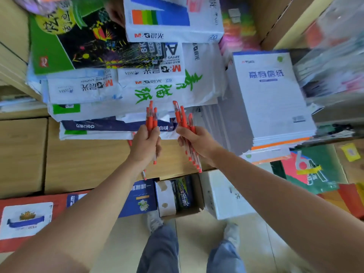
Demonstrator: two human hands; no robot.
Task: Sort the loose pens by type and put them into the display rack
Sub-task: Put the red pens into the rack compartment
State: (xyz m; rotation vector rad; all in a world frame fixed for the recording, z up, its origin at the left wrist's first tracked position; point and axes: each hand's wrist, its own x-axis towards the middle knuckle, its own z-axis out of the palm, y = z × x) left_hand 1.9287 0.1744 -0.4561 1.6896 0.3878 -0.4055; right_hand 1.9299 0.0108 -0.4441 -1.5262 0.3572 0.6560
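1. Two bunches of slim orange plastic pens with clear barrels are up in front of a stack of white wrapped paper reams (136, 91), caps pointing toward it.
2. Left hand (144, 145) is clenched around the smaller bunch (150, 120), just below the stack's front edge.
3. Right hand (194, 141) grips the larger bunch (185, 123), fanned out, just beside the left and apart from it.
4. Sorting looks partly done: both bunches appear to be one type, gathered by colour.
5. No display rack shows anywhere around the stack, so loading seems still ahead.
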